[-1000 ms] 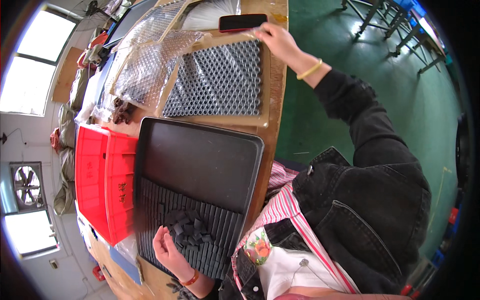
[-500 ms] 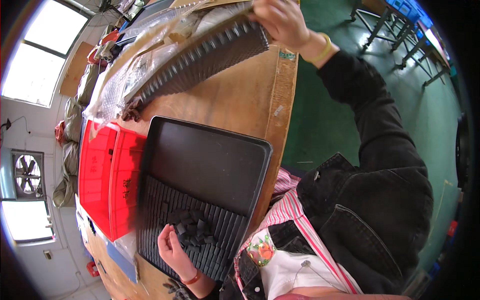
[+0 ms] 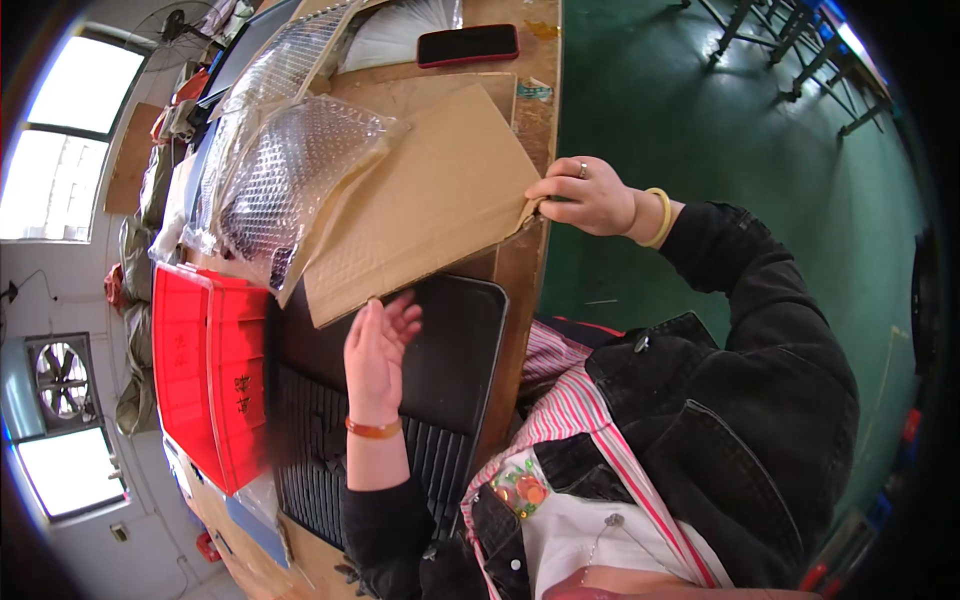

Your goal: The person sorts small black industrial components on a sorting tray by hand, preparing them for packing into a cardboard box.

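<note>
My right hand (image 3: 585,197) pinches the corner of a brown cardboard sheet (image 3: 430,190) at the table edge. The sheet slants over the far end of a black tray (image 3: 480,345). My left hand (image 3: 380,350) is just below the sheet's near edge, fingers apart; its thumb is at or nearly at that edge. Rows of black strips (image 3: 440,460) fill the tray's near half, partly behind my left forearm. Clear bubble wrap (image 3: 300,170) lies bunched against the sheet's left side, with something dark under it that I cannot make out.
A red plastic crate (image 3: 240,370) stands left of the tray. A phone (image 3: 468,45) lies at the table's far end beside clear plastic packaging (image 3: 395,35). The wooden table's right edge (image 3: 550,110) borders a green floor, with wheeled racks (image 3: 790,50) farther off.
My right hand has come nearer, and the dark ribbed sheet it gripped is out of sight, with brown cardboard showing instead. My left hand has risen from the loose black pieces to the cardboard's edge.
</note>
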A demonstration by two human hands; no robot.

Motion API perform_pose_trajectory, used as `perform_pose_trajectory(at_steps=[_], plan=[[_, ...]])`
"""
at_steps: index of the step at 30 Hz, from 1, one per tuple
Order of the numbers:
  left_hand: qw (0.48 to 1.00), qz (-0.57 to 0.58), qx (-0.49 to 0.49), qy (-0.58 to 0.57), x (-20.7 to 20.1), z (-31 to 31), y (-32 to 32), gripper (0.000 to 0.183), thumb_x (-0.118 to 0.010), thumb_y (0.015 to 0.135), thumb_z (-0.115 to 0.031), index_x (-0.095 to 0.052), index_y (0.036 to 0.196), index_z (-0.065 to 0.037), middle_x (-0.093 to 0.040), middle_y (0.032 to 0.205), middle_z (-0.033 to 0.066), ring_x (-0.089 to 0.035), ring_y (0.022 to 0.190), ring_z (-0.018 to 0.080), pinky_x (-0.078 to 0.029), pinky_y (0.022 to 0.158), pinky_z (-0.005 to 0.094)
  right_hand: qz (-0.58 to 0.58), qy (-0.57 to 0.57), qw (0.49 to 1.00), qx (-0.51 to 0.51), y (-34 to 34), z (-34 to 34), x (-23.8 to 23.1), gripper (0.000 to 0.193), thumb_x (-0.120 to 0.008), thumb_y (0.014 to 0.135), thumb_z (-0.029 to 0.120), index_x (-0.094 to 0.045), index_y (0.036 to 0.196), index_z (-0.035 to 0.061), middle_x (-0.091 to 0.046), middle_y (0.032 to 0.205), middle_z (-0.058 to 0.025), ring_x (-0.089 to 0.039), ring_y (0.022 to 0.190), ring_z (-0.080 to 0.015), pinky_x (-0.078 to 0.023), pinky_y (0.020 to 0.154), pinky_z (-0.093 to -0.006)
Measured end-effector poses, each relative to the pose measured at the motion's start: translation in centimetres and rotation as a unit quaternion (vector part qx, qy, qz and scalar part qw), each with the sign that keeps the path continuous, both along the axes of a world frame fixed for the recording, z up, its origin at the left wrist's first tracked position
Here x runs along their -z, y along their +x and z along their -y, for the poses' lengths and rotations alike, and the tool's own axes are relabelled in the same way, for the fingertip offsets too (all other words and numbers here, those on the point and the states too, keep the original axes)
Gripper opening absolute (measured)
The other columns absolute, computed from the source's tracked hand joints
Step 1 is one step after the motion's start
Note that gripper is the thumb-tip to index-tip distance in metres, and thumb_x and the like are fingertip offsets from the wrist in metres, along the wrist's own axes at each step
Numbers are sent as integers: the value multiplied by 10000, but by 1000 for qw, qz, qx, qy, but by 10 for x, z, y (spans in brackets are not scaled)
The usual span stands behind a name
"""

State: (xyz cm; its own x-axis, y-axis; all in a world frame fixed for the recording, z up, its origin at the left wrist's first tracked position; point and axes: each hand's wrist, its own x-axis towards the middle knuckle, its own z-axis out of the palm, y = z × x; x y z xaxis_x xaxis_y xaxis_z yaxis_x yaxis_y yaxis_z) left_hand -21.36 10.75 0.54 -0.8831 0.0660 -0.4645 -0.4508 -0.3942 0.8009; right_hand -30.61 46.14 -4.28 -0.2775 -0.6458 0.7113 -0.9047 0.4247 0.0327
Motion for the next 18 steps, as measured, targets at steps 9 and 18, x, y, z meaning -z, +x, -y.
perform_pose_trajectory(at_steps=[9, 18], plan=[[823, -69, 54, -561, 12, 18, -71, 151, -615, 935, -160, -614, 907, -12, -667, 868, 99, -641, 801, 200, -499, 681, 314, 109, -80, 991, 20, 37, 36, 17, 142, -666, 730, 104, -613, 861, 90, -577, 1002, -43, -564, 830, -240, -494, 655, -326], [574, -471, 206, -637, -9, -92, -35, 405, -724, 800, -232, -614, 1150, -58, -596, 1155, 108, -540, 1116, 307, -394, 991, 433, 798, -315, 511, 52, 69, 44, 5, 287, -696, 883, 260, -621, 981, 0, -661, 817, -57, -608, 617, -117, -486, 533, -263]])
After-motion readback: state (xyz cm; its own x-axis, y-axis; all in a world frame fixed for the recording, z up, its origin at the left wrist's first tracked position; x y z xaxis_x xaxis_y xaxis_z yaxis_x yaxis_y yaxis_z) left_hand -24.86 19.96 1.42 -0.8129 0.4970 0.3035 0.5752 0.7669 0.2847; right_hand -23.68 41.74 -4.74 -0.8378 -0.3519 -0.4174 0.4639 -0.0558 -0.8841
